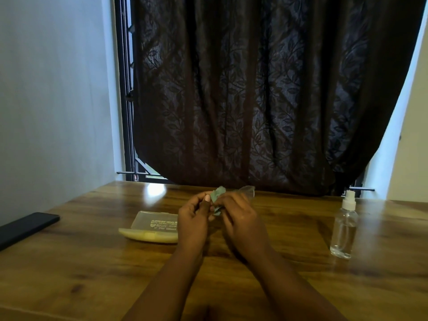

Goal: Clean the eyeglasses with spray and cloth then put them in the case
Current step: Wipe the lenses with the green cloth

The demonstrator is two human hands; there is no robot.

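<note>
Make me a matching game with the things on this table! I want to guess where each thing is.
Things:
1. spray bottle
2. glasses case
3. green cloth
4. black phone

Places:
A. held in both hands
B. far left edge of the table
C. standing on the right
D. lying open just left of the hands

Pairs: 1-C, 2-D, 3-A, 4-B

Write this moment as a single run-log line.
step: wiping | left hand: holds eyeglasses | right hand: rubs with cloth | case: open on table | spray bottle: upright, untouched
</note>
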